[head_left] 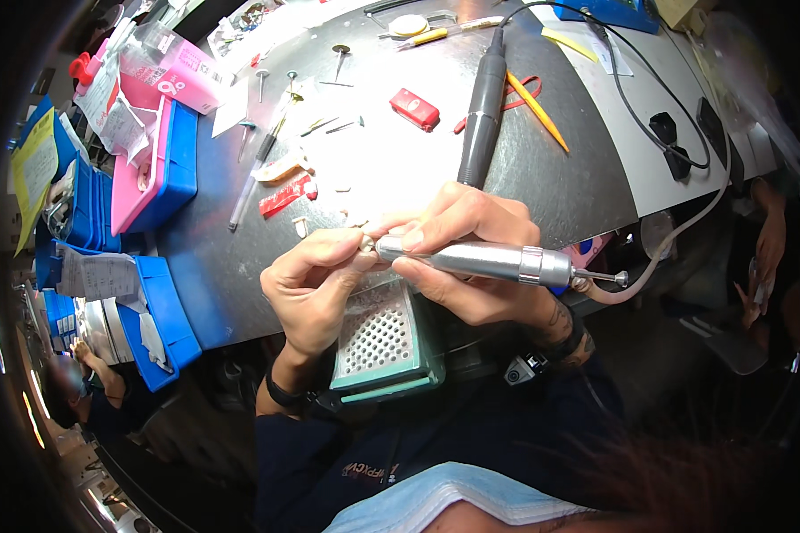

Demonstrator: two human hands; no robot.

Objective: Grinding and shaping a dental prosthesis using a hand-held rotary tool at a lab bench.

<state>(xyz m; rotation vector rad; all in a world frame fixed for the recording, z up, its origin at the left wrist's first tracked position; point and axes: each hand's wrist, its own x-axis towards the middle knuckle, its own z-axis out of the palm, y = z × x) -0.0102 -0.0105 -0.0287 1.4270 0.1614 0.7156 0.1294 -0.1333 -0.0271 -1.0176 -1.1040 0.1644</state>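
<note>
My right hand grips a silver pen-shaped rotary handpiece, its tip pointing left and a pale hose leaving its rear. My left hand pinches a small pale piece right at the tool's tip; the piece is too small to make out. Both hands hover over a green perforated suction tray at the bench's near edge.
A second dark handpiece lies on the steel bench, with small burs, a red block, orange-handled scissors and a yellow pencil. Blue and pink trays stand at the left. Another person sits at the lower left.
</note>
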